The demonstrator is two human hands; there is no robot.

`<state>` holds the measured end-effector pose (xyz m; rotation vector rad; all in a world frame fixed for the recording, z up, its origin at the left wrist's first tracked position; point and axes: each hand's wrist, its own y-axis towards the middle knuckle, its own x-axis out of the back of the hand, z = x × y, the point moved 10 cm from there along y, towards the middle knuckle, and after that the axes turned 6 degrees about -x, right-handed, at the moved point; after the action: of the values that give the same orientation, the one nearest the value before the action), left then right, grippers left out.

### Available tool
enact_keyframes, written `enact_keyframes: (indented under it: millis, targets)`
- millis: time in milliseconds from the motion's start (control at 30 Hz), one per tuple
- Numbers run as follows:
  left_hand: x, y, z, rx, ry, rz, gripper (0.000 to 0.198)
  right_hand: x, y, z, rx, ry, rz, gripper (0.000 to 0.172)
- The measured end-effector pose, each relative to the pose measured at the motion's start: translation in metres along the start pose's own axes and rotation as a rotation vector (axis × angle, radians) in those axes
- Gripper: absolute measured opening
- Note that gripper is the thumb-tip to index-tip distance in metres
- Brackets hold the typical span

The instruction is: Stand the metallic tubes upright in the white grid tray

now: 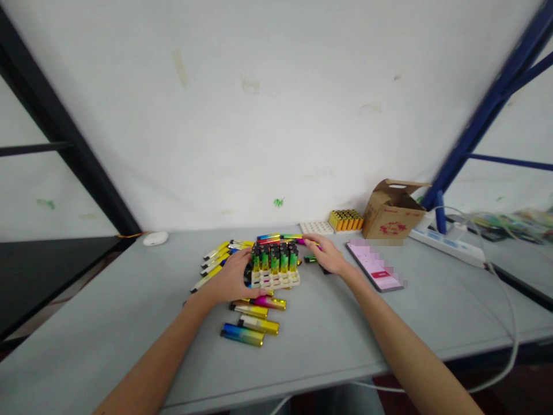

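A cream slotted tray point(276, 280) stands mid-table with several green-and-yellow lighters point(275, 257) upright in it. My left hand point(233, 276) rests against the tray's left side, fingers curled round its edge. My right hand point(327, 253) lies to the tray's right, fingers reaching over a pink lighter point(302, 242) lying on the table; whether it grips that lighter I cannot make out. Several loose colourful lighters point(253, 323) lie in front of the tray, and yellow ones point(215, 259) lie to its left.
A phone with a pink screen point(375, 266) lies right of my right hand. Behind it are an open cardboard box point(391, 210), a tray of orange lighters point(345, 219), an empty white tray point(317, 227) and a power strip point(449, 243). A white earbud case point(155, 238) sits far left.
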<state>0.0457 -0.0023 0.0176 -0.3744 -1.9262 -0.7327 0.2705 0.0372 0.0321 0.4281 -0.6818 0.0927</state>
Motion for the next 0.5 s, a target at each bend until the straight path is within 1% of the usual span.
enact_keyframes:
  millis: [33, 100, 167, 267, 333, 400, 500]
  targets:
    - [0.0, 0.0, -0.001, -0.004, 0.004, 0.004, 0.094, 0.001, 0.006, -0.001, -0.005, -0.034, -0.04, 0.035]
    - [0.0, 0.0, -0.002, -0.015, 0.005, 0.005, 0.093, -0.005, 0.021, 0.0, 0.01, -0.122, -0.06, 0.032]
    - [0.0, 0.0, -0.003, -0.017, -0.002, -0.003, 0.093, -0.021, 0.036, 0.001, 0.004, -0.239, -0.008, 0.035]
    - [0.0, -0.001, -0.002, -0.011, 0.002, -0.01, 0.091, -0.044, 0.055, -0.006, -0.086, -0.411, 0.074, 0.041]
    - [0.0, -0.002, -0.002, -0.018, 0.008, -0.01, 0.09, -0.053, 0.061, -0.008, -0.132, -0.451, 0.092, 0.04]
    - [-0.001, -0.002, -0.002, -0.031, 0.01, -0.002, 0.088, -0.058, 0.063, -0.01, -0.156, -0.469, 0.102, 0.034]
    - [-0.002, -0.002, -0.003, -0.037, 0.012, 0.009, 0.089, -0.06, 0.063, -0.01, -0.169, -0.489, 0.11, 0.028]
